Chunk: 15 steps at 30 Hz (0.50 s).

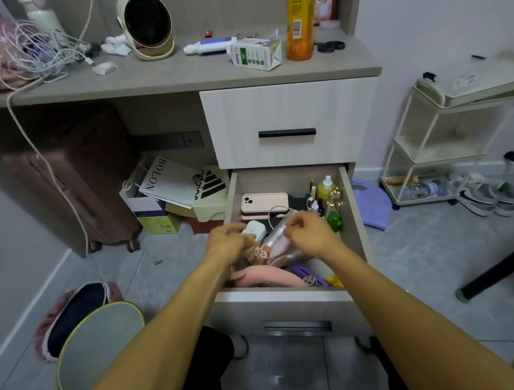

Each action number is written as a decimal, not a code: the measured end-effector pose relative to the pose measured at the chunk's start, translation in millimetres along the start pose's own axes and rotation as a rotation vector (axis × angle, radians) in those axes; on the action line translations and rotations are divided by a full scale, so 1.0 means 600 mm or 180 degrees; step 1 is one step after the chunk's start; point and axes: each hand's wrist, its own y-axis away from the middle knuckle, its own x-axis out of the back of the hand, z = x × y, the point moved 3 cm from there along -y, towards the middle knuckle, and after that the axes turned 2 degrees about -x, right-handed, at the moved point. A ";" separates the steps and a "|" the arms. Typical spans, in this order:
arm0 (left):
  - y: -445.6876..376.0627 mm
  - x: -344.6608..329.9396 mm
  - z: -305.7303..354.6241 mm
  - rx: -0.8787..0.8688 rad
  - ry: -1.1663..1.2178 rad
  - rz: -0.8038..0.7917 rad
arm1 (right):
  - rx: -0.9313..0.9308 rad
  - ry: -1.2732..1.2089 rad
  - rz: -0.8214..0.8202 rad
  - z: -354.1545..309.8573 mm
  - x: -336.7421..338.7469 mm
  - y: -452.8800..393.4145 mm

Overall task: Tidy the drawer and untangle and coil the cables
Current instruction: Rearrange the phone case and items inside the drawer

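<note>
Both hands reach into the open lower wooden drawer [354,203]: the left hand [227,241] has its fingers curled at a small white charger block [255,229], while the right hand [309,232] pinches a thin pale cable [275,210] above a clear plastic tube [274,236]. Behind them a pink-cased phone [264,202] lies flat, with small bottles [325,187] at the right. On the grey desk top [171,73] sits a tangled heap of white cables [37,51].

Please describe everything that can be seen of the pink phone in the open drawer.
The pink phone lies flat, camera side up, at the back left of the open drawer. Its case looks smooth and matte, with rounded corners and a white camera block with dark lenses at its left end. It rests on top of another flat pink item. A thin white cable loops by its front edge. Neither hand touches it.
</note>
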 end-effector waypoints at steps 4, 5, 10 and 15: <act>-0.043 -0.024 -0.069 0.0149 -0.0487 -0.0163 | -0.0172 0.0209 -0.0224 0.047 -0.018 0.006; -0.060 -0.028 -0.080 0.0077 -0.0592 -0.0165 | -0.0205 0.0217 -0.0226 0.060 -0.018 0.004; -0.096 -0.053 -0.067 -0.0541 -0.1660 -0.0286 | -0.0317 0.0353 -0.0169 0.114 -0.004 -0.033; -0.147 -0.121 -0.066 -0.0991 -0.2998 -0.0962 | -0.0327 0.0555 -0.0145 0.148 0.009 -0.083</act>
